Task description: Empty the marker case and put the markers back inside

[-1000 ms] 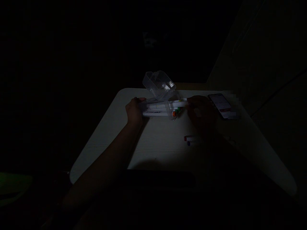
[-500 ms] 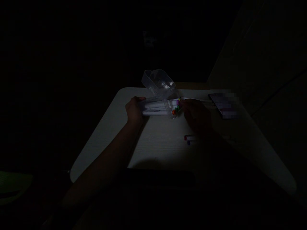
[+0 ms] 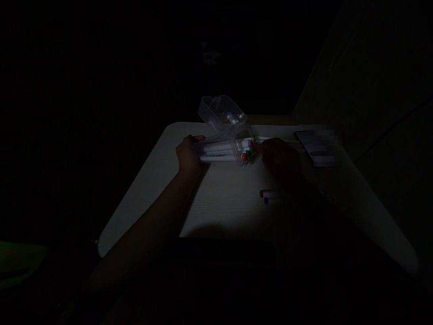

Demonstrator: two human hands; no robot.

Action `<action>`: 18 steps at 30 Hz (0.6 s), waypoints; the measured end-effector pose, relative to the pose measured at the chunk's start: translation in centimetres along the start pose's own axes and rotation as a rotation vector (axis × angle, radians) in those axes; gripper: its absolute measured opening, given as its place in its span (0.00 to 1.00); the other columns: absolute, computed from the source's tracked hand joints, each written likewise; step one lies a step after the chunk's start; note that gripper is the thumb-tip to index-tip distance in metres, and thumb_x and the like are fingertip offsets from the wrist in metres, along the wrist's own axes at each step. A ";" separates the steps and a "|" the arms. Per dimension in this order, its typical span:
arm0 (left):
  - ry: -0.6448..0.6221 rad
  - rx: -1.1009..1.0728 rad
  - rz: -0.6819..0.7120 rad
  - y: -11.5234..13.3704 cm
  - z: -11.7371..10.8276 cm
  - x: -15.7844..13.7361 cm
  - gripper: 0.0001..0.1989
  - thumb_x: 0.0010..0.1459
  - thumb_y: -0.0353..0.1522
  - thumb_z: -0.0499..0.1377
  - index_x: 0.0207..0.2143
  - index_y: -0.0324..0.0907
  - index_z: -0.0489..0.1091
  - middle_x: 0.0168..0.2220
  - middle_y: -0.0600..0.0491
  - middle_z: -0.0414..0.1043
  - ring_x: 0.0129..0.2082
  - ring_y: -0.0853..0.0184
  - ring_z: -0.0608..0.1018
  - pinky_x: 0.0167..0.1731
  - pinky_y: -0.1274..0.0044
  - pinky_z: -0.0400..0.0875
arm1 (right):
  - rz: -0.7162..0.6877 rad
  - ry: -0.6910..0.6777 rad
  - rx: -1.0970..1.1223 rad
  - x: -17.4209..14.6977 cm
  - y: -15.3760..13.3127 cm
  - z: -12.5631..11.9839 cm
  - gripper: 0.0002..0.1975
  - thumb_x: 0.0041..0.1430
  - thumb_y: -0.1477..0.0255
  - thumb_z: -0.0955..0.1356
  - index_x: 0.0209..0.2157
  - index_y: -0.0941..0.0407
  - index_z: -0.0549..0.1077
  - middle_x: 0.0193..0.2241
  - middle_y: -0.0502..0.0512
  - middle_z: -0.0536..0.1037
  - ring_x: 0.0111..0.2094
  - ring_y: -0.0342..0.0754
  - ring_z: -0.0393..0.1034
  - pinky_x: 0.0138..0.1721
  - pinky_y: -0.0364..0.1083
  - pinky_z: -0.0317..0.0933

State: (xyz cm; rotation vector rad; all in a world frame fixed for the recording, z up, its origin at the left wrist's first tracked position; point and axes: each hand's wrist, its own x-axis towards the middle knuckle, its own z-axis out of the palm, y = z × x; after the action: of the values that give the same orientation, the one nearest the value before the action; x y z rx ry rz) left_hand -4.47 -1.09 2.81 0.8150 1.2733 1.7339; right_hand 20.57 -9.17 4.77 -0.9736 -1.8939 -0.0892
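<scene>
My left hand (image 3: 188, 155) is closed around the clear plastic case (image 3: 239, 155), which lies on its side with its hinged lid (image 3: 221, 113) swung up. Inside lie several white markers (image 3: 219, 152), their coloured caps, orange, green, purple, yellow and magenta, facing the case's mouth on the right. My right hand (image 3: 280, 160) is just right of these caps, in deep shadow. Its fingers look slightly apart, a small gap from the caps, with nothing visible in them. Below it on the table are a red-capped marker (image 3: 267, 194) and a blue-capped marker (image 3: 270, 200), partly hidden by shadow.
More white markers (image 3: 267, 139) lie behind my right hand. A phone-like flat dark object (image 3: 309, 146), partly pixelated, rests at the table's right rear. The pale table (image 3: 223, 194) has rounded corners. Something green (image 3: 20, 259) shows at the lower left. Surroundings are very dark.
My right hand has drawn back slightly to the right from the caps, uncovering a magenta cap at the case's mouth. The left hand and case have hardly moved.
</scene>
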 end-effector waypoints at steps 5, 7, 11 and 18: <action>-0.014 -0.019 0.003 -0.1 0.0 0.0 0.20 0.59 0.48 0.60 0.27 0.42 0.74 0.30 0.47 0.78 0.28 0.63 0.79 0.27 0.74 0.70 | 0.207 -0.175 -0.019 0.7 0.1 -1.0 0.15 0.66 0.68 0.65 0.39 0.54 0.85 0.36 0.56 0.87 0.34 0.49 0.78 0.39 0.48 0.71; -0.006 -0.013 -0.002 -0.1 0.0 0.0 0.20 0.59 0.49 0.59 0.27 0.42 0.74 0.30 0.47 0.78 0.27 0.62 0.79 0.26 0.74 0.70 | 0.274 -0.267 -0.044 1.1 -0.2 -1.5 0.14 0.65 0.69 0.65 0.35 0.54 0.84 0.32 0.54 0.86 0.32 0.48 0.77 0.36 0.46 0.68; -0.012 -0.034 0.002 -0.3 0.0 0.1 0.19 0.57 0.48 0.60 0.27 0.42 0.74 0.29 0.48 0.78 0.28 0.62 0.79 0.26 0.75 0.70 | 0.457 -0.610 -0.068 1.9 -1.2 -2.7 0.12 0.65 0.67 0.68 0.40 0.55 0.85 0.37 0.56 0.87 0.38 0.50 0.80 0.41 0.47 0.70; 0.002 -0.018 0.013 -0.2 0.2 -0.1 0.19 0.60 0.46 0.57 0.26 0.42 0.74 0.27 0.48 0.76 0.26 0.63 0.78 0.26 0.74 0.70 | 0.479 -1.032 0.073 1.0 0.1 -3.9 0.35 0.46 0.60 0.82 0.57 0.53 0.82 0.59 0.60 0.81 0.61 0.61 0.75 0.64 0.56 0.68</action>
State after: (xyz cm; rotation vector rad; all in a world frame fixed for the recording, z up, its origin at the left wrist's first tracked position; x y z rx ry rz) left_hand -4.24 -1.03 2.70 0.8127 1.2548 1.7543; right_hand 23.24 -10.27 7.54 -1.5653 -2.4424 0.9168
